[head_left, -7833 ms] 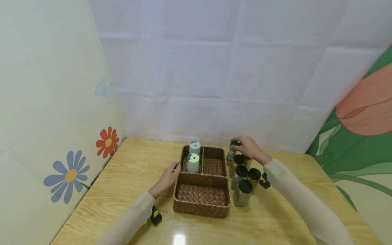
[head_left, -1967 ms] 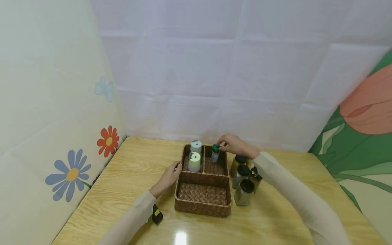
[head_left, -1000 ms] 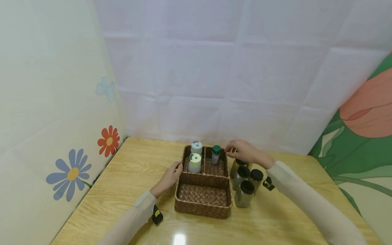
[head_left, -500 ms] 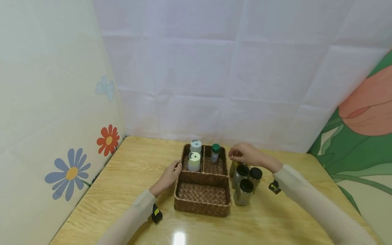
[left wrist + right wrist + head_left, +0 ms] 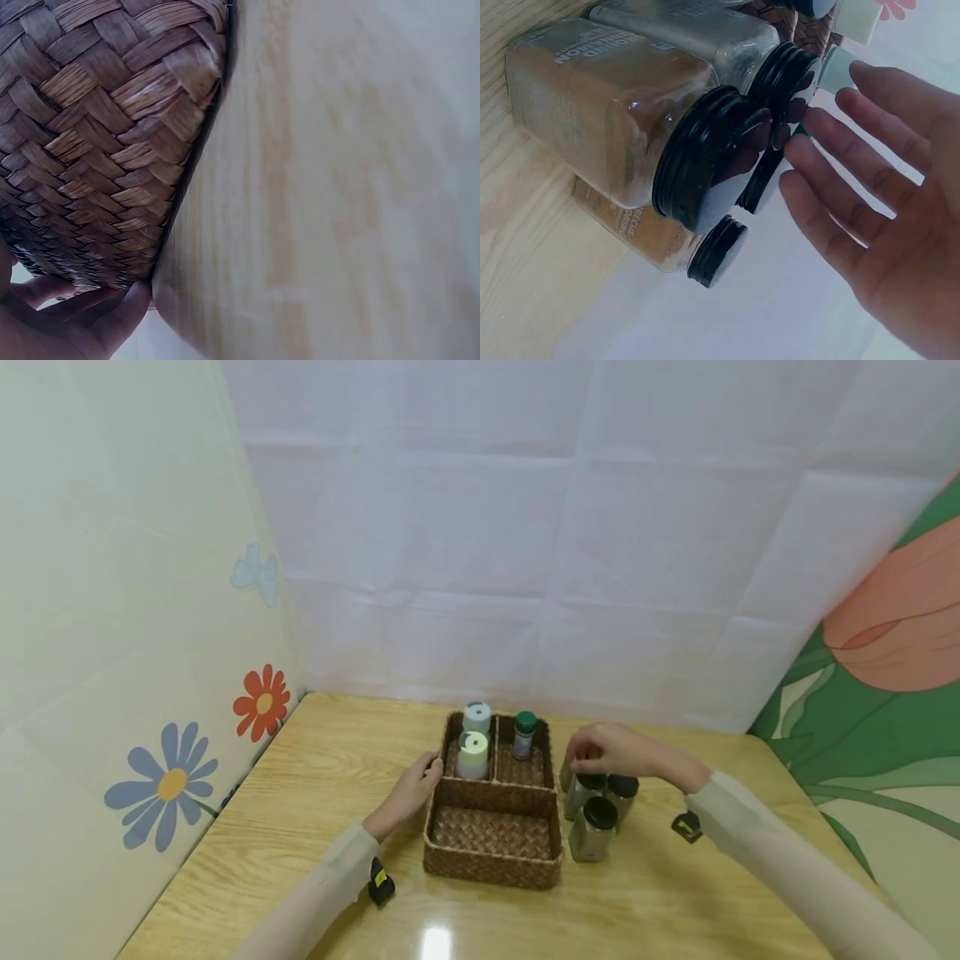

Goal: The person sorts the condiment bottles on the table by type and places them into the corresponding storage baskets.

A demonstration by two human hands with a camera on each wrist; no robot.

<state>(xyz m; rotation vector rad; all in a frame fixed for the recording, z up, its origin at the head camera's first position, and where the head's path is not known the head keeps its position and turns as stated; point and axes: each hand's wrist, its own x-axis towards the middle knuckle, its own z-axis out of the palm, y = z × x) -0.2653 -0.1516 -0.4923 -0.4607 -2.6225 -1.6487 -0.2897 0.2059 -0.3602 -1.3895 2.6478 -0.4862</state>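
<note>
My left hand rests against the left side of a brown woven basket with three compartments. In the left wrist view its fingertips touch the wicker wall near the table. My right hand hovers over a group of black-lidded glass spice jars right of the basket. In the right wrist view its fingers are spread and relaxed beside the jar lids, gripping nothing. A green-capped spice bottle stands in the back right compartment. Two pale-lidded containers stand in the back left one.
The basket's wide front compartment shows bare woven bottom. Brown-filled jars and a smaller black-capped bottle stand close together. White cloth hangs behind the wooden table, and a flower-printed sheet borders its left side.
The green-capped bottle went from right of the basket into its back right compartment. My right hand let go of it, then moved right and nearer, over the jars. The left hand stays put.
</note>
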